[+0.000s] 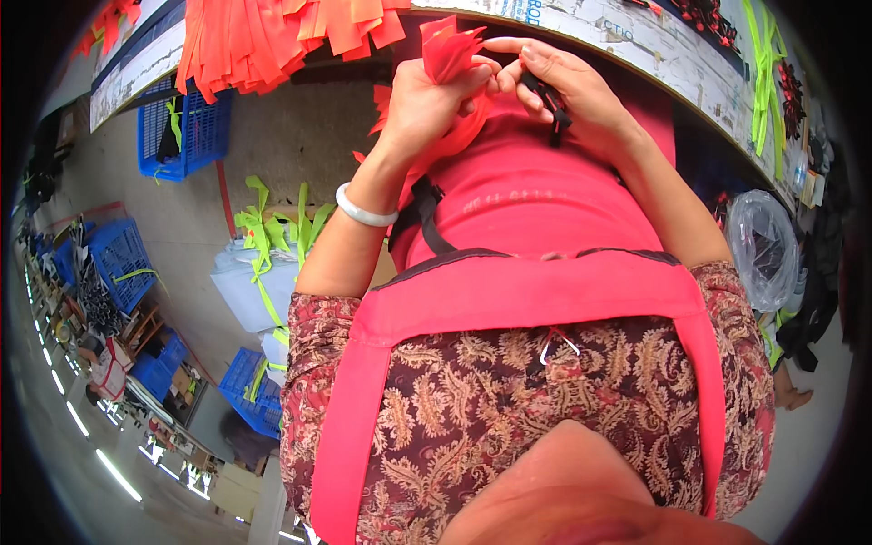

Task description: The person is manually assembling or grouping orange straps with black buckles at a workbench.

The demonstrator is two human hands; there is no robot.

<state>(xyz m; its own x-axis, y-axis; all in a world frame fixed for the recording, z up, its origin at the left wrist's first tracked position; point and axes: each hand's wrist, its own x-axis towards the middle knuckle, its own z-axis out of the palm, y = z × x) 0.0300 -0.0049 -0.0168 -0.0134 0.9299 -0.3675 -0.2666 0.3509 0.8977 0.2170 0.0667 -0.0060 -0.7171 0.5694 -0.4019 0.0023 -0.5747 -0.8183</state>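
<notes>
- The bundle of red cloth strips (447, 47) stood upright in the left hand (425, 104), its loose ends flaring above the fist.
- That hand was closed around the bundle; the right hand (574, 84) was partly curled, with a short black strap (548, 98) held at its fingers and hanging down.
- The right forefinger reached to the edge of the strips; whether it touched them could not be told.
- Both hands were close together in front of the counter (581, 29), over the lap of a red apron (536, 222).
- A pale bangle (363, 207) circled the left wrist.
- The counter had a pale, scuffed covering with blue printing, partly cut off; the apron carried faint lettering, too blurred to read.
- Orange-red strips (272, 41) hung over the counter's edge, to the left of the hands; yellow-green straps (765, 82) lay at its right end.
- Below that end was a clear plastic bag (765, 243).
- To the left, on the grey floor (186, 222), stood a blue basket (186, 136), with another blue crate (123, 262) farther off.
- Yellow-green ties lay over a pale bundle (245, 286) nearby.
- Farther back, the room held cluttered work areas and rows of bright lights.
</notes>
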